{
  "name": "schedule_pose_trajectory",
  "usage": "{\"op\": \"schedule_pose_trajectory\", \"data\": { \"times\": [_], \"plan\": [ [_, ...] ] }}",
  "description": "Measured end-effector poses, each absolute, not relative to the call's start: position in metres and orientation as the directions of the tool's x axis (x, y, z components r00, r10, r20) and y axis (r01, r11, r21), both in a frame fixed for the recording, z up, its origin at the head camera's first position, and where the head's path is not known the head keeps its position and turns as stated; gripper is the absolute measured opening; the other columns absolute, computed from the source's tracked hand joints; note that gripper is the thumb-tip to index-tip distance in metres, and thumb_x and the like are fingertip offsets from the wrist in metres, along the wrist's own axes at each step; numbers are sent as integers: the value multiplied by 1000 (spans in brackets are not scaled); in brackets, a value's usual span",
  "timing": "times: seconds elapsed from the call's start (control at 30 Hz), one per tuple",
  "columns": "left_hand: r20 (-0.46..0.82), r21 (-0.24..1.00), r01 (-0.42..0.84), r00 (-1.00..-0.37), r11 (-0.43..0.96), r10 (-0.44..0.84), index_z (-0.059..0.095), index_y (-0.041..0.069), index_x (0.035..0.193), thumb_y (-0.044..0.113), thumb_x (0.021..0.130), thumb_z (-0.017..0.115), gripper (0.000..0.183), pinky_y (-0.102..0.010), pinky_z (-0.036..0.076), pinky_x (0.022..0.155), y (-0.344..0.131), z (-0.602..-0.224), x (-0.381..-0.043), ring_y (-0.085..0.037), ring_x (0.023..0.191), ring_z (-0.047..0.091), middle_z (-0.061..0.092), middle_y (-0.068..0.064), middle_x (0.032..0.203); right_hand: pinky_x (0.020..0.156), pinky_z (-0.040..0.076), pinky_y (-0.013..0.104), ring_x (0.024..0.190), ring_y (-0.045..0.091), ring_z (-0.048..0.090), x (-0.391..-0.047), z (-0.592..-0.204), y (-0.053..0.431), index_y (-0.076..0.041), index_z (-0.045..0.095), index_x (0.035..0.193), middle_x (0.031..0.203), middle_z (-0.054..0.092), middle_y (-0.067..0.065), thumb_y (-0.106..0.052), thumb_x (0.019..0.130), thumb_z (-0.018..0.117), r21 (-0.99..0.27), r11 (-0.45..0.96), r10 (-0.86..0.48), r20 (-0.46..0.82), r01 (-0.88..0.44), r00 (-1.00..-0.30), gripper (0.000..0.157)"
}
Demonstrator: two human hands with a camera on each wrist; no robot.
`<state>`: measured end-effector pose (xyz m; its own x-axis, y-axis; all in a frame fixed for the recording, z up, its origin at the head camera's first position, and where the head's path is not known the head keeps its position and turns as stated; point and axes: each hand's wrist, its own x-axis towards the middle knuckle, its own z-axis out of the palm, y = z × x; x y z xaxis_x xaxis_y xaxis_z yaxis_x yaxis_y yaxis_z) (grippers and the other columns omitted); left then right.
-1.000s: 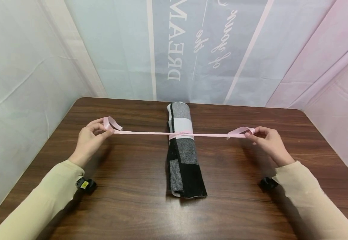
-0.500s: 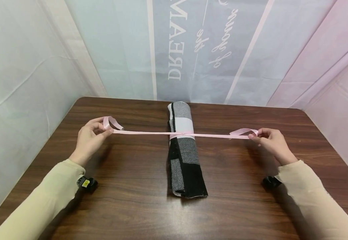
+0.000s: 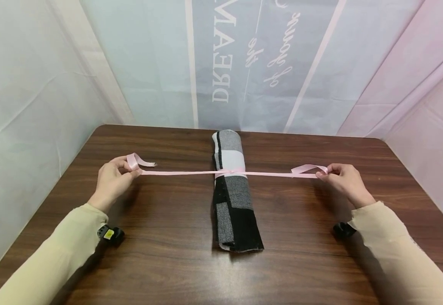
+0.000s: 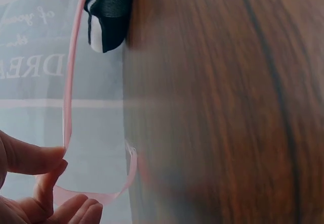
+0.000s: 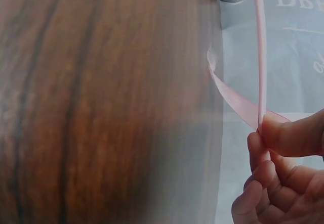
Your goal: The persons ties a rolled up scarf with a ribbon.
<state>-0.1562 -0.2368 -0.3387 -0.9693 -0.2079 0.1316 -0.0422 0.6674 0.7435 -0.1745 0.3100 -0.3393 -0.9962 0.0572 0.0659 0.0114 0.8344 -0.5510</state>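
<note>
A rolled cloth [image 3: 240, 192] in black, grey and white checks lies lengthwise on the table, its far end near the back edge. Round its middle runs a pink ribbon [image 3: 179, 173], crossed or knotted on top and stretched out straight to both sides. My left hand [image 3: 112, 180] pinches the ribbon between thumb and forefinger, and its loose tail curls over the fingers. On the other side my right hand [image 3: 345, 182] pinches the opposite length the same way, its tail folding back toward the roll. In both wrist views the ribbon [image 4: 75, 52] runs taut from the fingertips.
The brown wood-grain table [image 3: 160, 254] extends beneath both forearms. Behind it hangs a pale cloth backdrop [image 3: 160, 63] with mirrored lettering, and light fabric walls [image 3: 26, 106] stand at the sides. A black wrist camera [image 3: 110, 234] sits under the left sleeve.
The right hand has shifted slightly outward to the right. The left hand's stretch of ribbon has dropped a little in the head view. Both hands keep their pinch; the roll stays in place.
</note>
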Motion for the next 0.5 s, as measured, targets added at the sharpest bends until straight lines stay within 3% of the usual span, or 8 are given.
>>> {"op": "schedule_pose_trajectory", "data": {
  "times": [0.3,0.5],
  "plan": [
    [137,699,-47,-971,714,-197,65,-11,75,10,81,70,23,-44,38,93,-236,-339,-152,-39,121,52,58,-23,129,61,32,26,71,18,43,-174,-345,311,-1,64,80,64,52,-5,-29,86,67,-555,831,77,31,46,-997,29],
    [171,682,-27,-966,731,-195,66,-10,75,12,80,71,23,-42,39,90,-234,-340,-151,-40,119,53,59,-23,127,59,33,27,69,19,43,-173,-341,308,0,65,79,67,56,-1,-29,86,68,-562,826,97,55,49,-994,30]
  ]
}}
